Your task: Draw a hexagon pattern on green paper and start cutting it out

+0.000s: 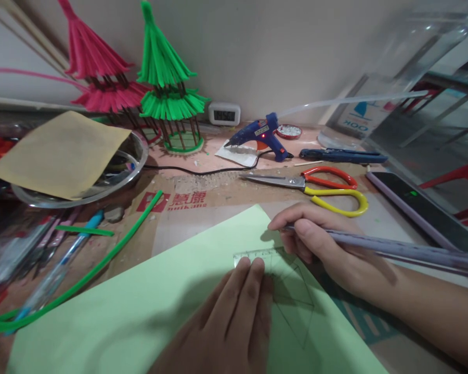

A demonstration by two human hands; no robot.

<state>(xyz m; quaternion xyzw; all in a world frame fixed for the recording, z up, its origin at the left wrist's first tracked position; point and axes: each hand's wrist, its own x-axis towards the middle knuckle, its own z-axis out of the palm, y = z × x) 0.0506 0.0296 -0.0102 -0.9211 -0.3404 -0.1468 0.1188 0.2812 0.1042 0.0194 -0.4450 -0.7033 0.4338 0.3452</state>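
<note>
A light green sheet of paper (152, 306) lies in front of me on brown cardboard. My left hand (230, 322) rests flat on it, fingers stretched out, pressing down a clear triangular ruler (292, 291). My right hand (320, 249) is closed in a writing grip on a long grey pencil (405, 250), its tip by the ruler's upper edge near the paper's top corner.
Red and yellow scissors (320, 189), a blue glue gun (263, 135), a dark blue cutter (343, 155) and a phone (421, 208) lie behind my right hand. A green straw (97, 270), pens, a metal bowl (138, 156) under tan paper, and pink and green straw pagodas stand left.
</note>
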